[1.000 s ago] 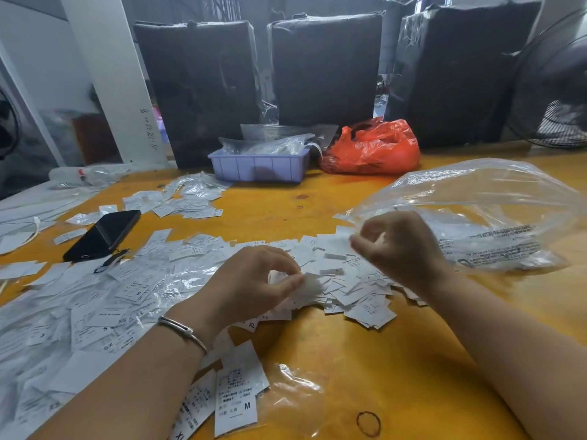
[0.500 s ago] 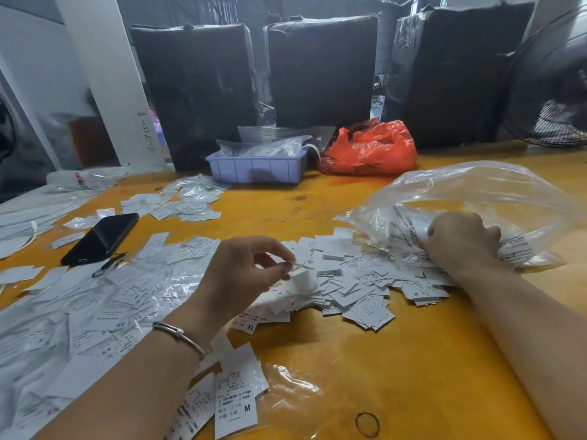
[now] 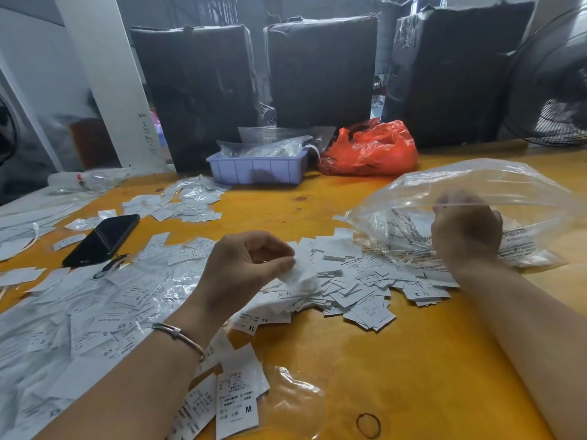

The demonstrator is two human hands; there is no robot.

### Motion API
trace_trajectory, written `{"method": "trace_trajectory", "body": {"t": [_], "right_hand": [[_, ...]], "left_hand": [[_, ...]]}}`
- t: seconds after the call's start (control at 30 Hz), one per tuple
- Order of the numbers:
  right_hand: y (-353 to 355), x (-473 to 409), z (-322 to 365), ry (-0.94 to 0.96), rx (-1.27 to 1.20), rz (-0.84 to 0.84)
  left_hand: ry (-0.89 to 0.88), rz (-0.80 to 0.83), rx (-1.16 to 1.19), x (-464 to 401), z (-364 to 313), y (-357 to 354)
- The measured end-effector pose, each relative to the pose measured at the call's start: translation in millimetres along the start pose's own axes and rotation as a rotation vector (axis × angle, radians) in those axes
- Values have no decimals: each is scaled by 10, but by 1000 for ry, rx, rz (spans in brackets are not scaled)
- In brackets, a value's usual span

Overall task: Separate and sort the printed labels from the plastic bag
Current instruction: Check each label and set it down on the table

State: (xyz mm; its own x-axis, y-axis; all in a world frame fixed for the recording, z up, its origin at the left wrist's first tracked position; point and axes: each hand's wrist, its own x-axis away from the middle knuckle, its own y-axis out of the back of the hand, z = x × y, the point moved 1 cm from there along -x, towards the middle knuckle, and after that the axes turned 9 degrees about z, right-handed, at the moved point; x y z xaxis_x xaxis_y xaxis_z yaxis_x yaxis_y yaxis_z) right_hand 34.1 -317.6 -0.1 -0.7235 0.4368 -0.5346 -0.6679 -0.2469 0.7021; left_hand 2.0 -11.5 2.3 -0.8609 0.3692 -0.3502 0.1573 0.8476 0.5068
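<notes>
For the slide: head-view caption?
Right hand reaches into clear bag; left hand pinches labels over the pile.

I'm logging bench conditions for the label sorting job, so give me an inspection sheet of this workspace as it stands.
Surface: orange table, worn, with a dark ring mark near the front edge.
Job's things: clear plastic bag lying on its side at right, labels inside; loose pile of printed labels spilling from its mouth; wider spread of size-marked labels at left.
Clutter: black phone; lilac tray holding clear bags; red plastic bag.
Grippers: left hand pinches labels over the pile; right hand reaches into the clear bag, fingers hidden.
Cables: white cable at far left edge.
Surroundings: three black wrapped bales behind; fan at right.
</notes>
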Motion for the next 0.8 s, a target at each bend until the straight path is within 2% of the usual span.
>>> {"method": "trace_trajectory", "body": {"t": [0.07,0.17,0.23,0.4,0.57,0.63,0.7,0.73,0.8], "right_hand": [[-18,-6,0,-3,41,46],[-92,-4,-53,-54,359,385],[-119,-2,-72,-68,363,477],[-108,3,-73,-13,206,305],[-68,4,-44,-24,67,116],[-16,22,17,-27,-41,0],[48,71,98,-61,-289,-22],[74,100,150,-88,-450,26],[117,188,308,-128,-784,235]], "left_hand": [[45,2,30,-4,1,-4],[62,-4,110,-11,-19,12],[56,-3,115,-15,-35,18],[73,44,12,11,-41,-20],[95,22,42,-9,-9,-3],[114,27,60,-14,2,5],[135,41,64,-18,13,3],[148,47,72,-22,23,3],[193,65,107,-31,44,9]]}}
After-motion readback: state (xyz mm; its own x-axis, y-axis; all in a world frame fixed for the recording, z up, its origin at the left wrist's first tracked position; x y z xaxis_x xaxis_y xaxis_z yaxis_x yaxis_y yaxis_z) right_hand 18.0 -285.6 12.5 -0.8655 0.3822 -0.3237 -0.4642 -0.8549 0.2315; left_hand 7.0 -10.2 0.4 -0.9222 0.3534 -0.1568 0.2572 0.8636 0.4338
